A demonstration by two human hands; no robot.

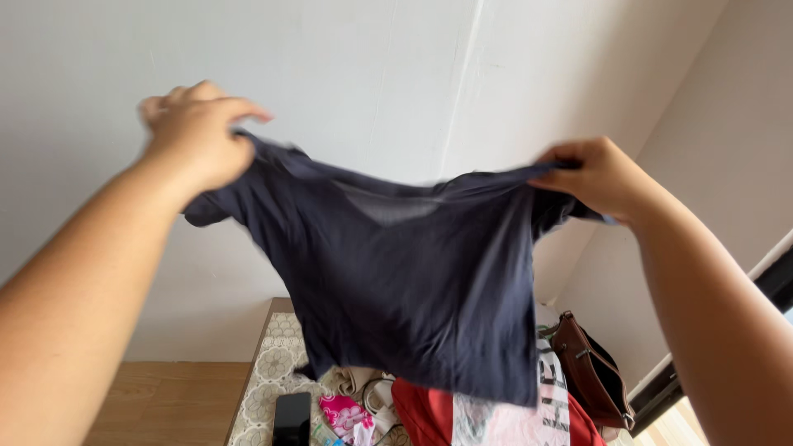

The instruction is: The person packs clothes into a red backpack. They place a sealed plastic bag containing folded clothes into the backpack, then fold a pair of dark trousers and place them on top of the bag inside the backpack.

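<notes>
— Where's the shirt from where you stand?

— Up in the air, well above the table (263,363). The dark navy T-shirt (413,281) is spread flat between both hands, its front side turned to the white wall.

— And the grip?

— The left hand (194,132) is closed tight on one shoulder of the shirt, fingers curled over the cloth. The right hand (599,175) pinches the other shoulder seam, thumb and fingers shut on the fabric. Neither hand is loose.

— Which way does it lie from the hands?

— It hangs straight down from them. The shoulder line runs side to side between the two grips, slightly higher on the left, and the body's long axis drops from that line toward the table. The hem ends just above the pile of clothes (462,417), not touching that I can see.

— Either hand nearer?

— About even; each holds its own shoulder. The collar sags in the middle between them.

— What else is by the table?

— A black phone (292,418) lies on its patterned cloth, left of the pile, and a brown leather bag (588,373) leans at the right of the table.
</notes>
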